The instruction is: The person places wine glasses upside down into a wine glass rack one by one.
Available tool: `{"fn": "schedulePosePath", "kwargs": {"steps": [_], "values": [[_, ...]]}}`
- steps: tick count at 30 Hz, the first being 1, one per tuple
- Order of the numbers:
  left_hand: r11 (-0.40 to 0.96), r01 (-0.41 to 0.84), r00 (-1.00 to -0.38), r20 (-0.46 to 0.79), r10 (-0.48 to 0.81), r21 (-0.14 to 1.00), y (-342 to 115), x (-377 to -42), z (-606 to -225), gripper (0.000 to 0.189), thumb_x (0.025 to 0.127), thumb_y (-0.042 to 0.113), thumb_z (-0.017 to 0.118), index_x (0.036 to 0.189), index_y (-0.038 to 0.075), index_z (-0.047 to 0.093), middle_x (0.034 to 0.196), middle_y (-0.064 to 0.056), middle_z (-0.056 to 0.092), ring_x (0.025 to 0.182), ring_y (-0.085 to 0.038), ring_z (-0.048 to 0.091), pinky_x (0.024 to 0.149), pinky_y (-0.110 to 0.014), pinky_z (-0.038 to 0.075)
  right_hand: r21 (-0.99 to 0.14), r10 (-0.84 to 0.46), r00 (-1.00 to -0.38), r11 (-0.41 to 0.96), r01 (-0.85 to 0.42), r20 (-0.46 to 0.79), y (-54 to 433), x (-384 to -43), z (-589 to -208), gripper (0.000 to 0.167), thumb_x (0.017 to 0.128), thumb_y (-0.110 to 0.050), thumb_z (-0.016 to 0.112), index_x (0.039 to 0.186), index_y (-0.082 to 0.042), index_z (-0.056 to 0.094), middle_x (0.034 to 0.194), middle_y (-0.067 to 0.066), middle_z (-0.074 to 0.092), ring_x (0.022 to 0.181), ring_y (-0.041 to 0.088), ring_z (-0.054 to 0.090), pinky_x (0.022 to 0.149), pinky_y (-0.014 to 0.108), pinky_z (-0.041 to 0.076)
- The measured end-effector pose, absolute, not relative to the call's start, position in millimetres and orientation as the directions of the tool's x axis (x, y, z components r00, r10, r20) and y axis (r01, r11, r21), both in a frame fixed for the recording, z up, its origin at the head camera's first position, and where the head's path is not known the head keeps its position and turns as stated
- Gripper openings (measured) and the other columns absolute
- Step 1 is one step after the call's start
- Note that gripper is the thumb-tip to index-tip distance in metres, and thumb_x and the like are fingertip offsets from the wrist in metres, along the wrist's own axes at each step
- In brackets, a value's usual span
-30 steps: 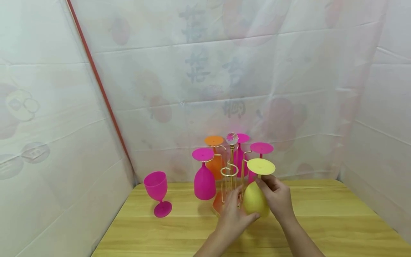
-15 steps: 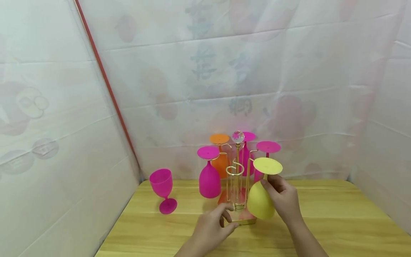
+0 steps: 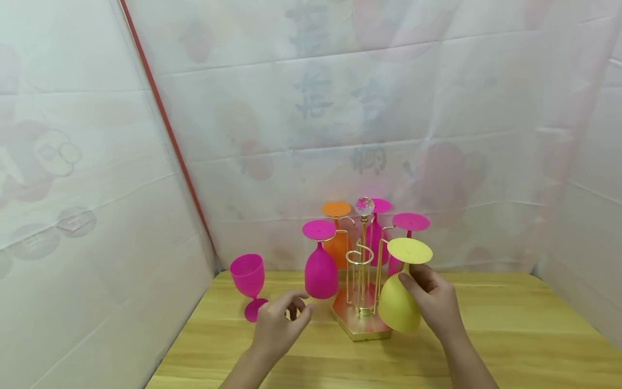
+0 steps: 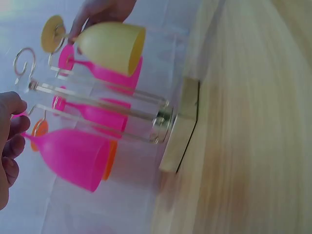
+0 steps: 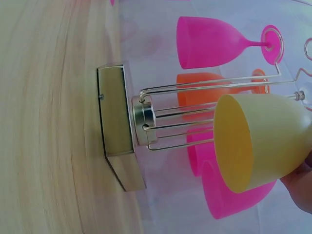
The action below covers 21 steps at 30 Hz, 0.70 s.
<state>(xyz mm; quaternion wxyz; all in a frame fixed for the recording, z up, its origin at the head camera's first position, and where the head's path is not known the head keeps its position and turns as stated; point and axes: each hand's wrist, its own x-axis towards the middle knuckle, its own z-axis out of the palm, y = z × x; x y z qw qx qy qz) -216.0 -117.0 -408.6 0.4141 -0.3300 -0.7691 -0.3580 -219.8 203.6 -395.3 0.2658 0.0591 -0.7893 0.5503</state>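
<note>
A yellow plastic goblet [image 3: 399, 302] hangs upside down at the front right of a gold goblet rack [image 3: 364, 324]. My right hand [image 3: 434, 302] pinches it near the stem, just under its foot. My left hand [image 3: 281, 324] holds nothing, its fingers loosely bent, and in the head view it overlaps the foot of an upright magenta goblet [image 3: 248, 274] on the table. Close to its fingertips hangs an upside-down magenta goblet [image 3: 321, 273]. In the left wrist view the rack's front wire loop [image 4: 24, 61] bears no goblet.
More upside-down goblets hang on the rack's far side: an orange goblet [image 3: 336, 246] and two magenta ones, partly hidden. A crystal ball [image 3: 364, 206] tops the centre rod. The wooden table [image 3: 510, 324] meets pale printed cloth walls [image 3: 272, 124] at the back and sides.
My left hand has left the rack beside the yellow goblet and moved left toward the upright magenta goblet. My right hand still holds the yellow goblet. The head view has shifted slightly.
</note>
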Motion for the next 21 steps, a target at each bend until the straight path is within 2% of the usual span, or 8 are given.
{"fn": "schedulePosePath", "kwargs": {"steps": [4,7,9,12,15,21], "values": [[0.586,0.768,-0.440,0.877,0.194,0.256,-133.1,-222.8,-401.4,0.023,0.074,0.010,0.081,0.094,0.011,0.069,0.068,0.008,0.064,0.054,-0.002,0.054,0.050,-0.011,0.043,-0.837,0.186,-0.857,0.389,-0.385,0.480,206.1,-220.9,-394.4,0.031,0.094,-0.024,0.068,0.116,-0.002,0.066,0.099,-0.014,0.070,0.091,-0.001,0.065,0.076,0.016,0.055],[0.658,0.722,-0.440,0.875,0.200,0.213,-147.2,-231.6,-396.1,0.027,0.072,0.014,0.084,0.096,0.011,0.070,0.074,0.004,0.066,0.062,-0.008,0.058,0.053,-0.013,0.045,-0.835,0.185,-0.855,0.388,-0.390,0.485,205.8,-221.0,-394.0,0.030,0.094,-0.024,0.068,0.116,-0.004,0.067,0.101,-0.015,0.069,0.093,-0.003,0.065,0.077,0.015,0.054],[0.707,0.684,-0.450,0.867,0.214,0.181,-157.4,-239.7,-392.5,0.032,0.072,0.018,0.085,0.099,0.011,0.069,0.082,0.001,0.068,0.072,-0.013,0.061,0.061,-0.019,0.049,-0.833,0.187,-0.851,0.384,-0.397,0.492,204.5,-220.4,-394.1,0.030,0.094,-0.022,0.068,0.117,-0.004,0.067,0.104,-0.015,0.068,0.094,-0.004,0.064,0.077,0.015,0.054],[0.763,0.629,-0.482,0.844,0.236,0.146,-171.5,-252.1,-386.8,0.039,0.072,0.023,0.086,0.105,0.010,0.069,0.097,-0.004,0.068,0.092,-0.022,0.063,0.079,-0.035,0.054,-0.832,0.186,-0.846,0.374,-0.409,0.499,202.3,-219.7,-393.5,0.029,0.093,-0.021,0.069,0.116,-0.003,0.068,0.103,-0.013,0.069,0.094,-0.003,0.064,0.077,0.014,0.054],[0.813,0.566,-0.549,0.797,0.250,0.135,-182.6,-263.6,-381.5,0.049,0.072,0.027,0.086,0.114,0.008,0.067,0.112,-0.009,0.065,0.109,-0.030,0.058,0.091,-0.050,0.049,-0.837,0.184,-0.849,0.363,-0.410,0.496,201.0,-218.9,-393.1,0.029,0.093,-0.020,0.069,0.117,-0.002,0.067,0.102,-0.012,0.069,0.094,-0.001,0.065,0.077,0.015,0.054],[0.920,0.381,-0.762,0.597,0.251,0.098,-192.9,-284.5,-372.8,0.081,0.075,0.050,0.080,0.140,0.011,0.051,0.137,-0.018,0.051,0.131,-0.042,0.042,0.096,-0.067,0.039,-0.844,0.186,-0.859,0.368,-0.389,0.477,202.8,-218.8,-395.5,0.035,0.093,-0.023,0.068,0.122,-0.003,0.066,0.106,-0.012,0.069,0.097,0.000,0.065,0.077,0.014,0.053]]}}
